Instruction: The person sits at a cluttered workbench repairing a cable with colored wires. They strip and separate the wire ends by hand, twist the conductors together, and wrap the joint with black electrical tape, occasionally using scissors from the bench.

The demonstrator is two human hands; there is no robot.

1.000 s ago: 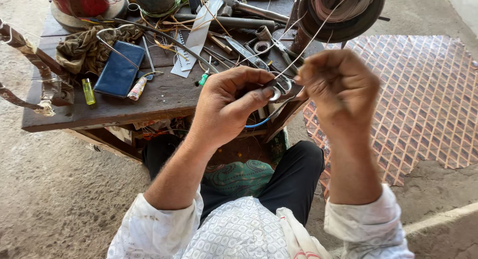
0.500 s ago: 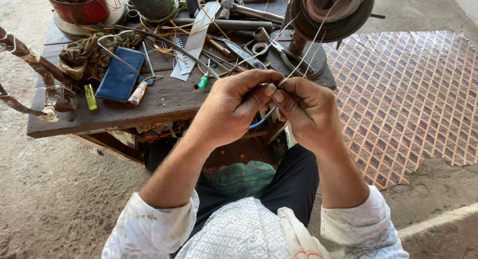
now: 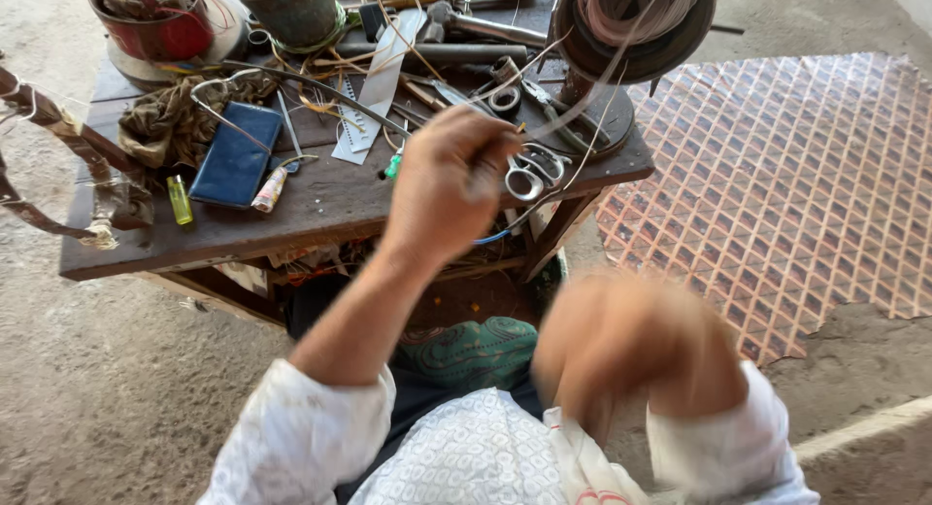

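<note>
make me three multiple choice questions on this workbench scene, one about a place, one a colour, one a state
1. Where does the dark blue wallet lie?
A. on the low wooden table, left part
B. on the patterned mat
C. in the red bowl

2. What colour is the lighter beside the wallet?
A. white
B. yellow-green
C. black

3. How does the right hand look?
A. sharp and flat on the table
B. blurred, low near the lap
C. inside the green pot

Answers:
1 A, the wallet lies on the table by a crumpled cloth.
2 B, the lighter is yellow-green.
3 B, the right hand is smeared, while the left hand is raised over the table edge.
</note>
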